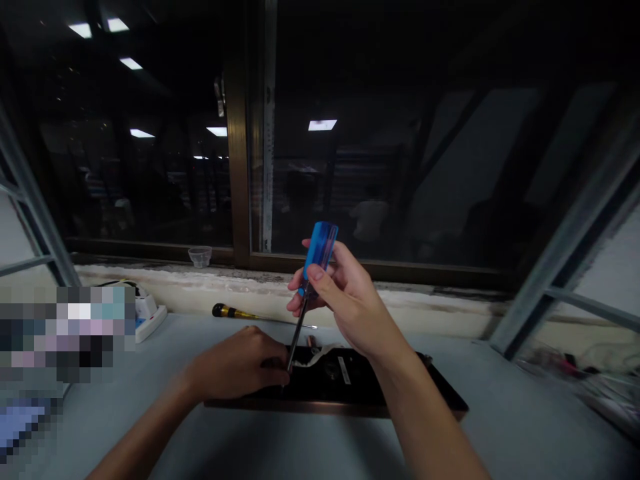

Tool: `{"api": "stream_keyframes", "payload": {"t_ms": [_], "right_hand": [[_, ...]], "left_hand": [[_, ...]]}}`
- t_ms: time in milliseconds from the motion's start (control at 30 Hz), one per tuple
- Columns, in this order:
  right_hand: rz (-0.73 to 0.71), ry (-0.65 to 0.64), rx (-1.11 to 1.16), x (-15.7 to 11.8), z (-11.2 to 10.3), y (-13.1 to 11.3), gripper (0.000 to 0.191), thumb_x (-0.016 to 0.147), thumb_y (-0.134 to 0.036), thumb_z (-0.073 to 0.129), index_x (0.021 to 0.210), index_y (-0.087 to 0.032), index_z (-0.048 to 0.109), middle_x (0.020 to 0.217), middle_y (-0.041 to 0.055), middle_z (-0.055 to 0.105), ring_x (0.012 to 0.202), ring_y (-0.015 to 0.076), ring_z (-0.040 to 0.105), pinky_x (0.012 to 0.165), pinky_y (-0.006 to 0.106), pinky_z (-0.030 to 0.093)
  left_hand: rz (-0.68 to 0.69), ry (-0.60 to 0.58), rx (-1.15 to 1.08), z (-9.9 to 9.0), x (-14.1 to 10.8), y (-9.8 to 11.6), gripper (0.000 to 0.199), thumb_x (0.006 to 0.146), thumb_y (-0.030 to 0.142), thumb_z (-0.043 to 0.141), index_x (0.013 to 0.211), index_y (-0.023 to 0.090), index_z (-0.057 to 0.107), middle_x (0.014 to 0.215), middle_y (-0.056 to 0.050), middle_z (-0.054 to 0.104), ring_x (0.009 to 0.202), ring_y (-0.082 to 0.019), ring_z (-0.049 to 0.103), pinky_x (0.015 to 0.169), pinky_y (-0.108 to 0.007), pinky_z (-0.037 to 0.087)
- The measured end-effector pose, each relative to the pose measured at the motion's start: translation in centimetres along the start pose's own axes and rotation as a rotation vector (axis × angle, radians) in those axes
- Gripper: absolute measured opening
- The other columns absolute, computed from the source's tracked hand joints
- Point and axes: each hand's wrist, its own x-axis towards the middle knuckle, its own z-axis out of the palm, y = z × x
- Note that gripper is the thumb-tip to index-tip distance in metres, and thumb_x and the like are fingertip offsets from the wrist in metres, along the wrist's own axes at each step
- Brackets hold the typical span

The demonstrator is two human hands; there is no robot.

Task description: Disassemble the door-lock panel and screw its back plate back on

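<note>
My right hand is wrapped round the handle of a blue screwdriver, thumb along its side. The metal shaft slants down and left, its tip at a long dark device casing lying on the table. My left hand rests over the casing's left part, thumb and forefinger closed at the lower shaft; anything smaller between them is hidden. A white cable runs along the casing's back, and a small white label sits on its dark inner face.
Behind the casing lies a second screwdriver with a yellow and black handle. A small clear cup stands on the window sill. At the left is a white power strip; at the right, tangled wires. Metal frame posts flank the table.
</note>
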Motion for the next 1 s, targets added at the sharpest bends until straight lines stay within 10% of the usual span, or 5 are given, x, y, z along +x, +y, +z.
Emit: {"api": "stream_keyframes", "payload": {"t_ms": [1000], "right_hand": [[-0.032, 0.009, 0.017, -0.09, -0.3, 0.15, 0.039, 0.084, -0.038, 0.054, 0.116, -0.023, 0.038, 0.078, -0.0019, 0.058, 0.059, 0.0086, 0.061, 0.055, 0.023, 0.053]], "left_hand": [[-0.105, -0.092, 0.076, 0.59, 0.11, 0.02, 0.009, 0.068, 0.017, 0.055, 0.068, 0.017, 0.064, 0.067, 0.001, 0.061, 0.062, -0.012, 0.054, 0.055, -0.021, 0.034]]}}
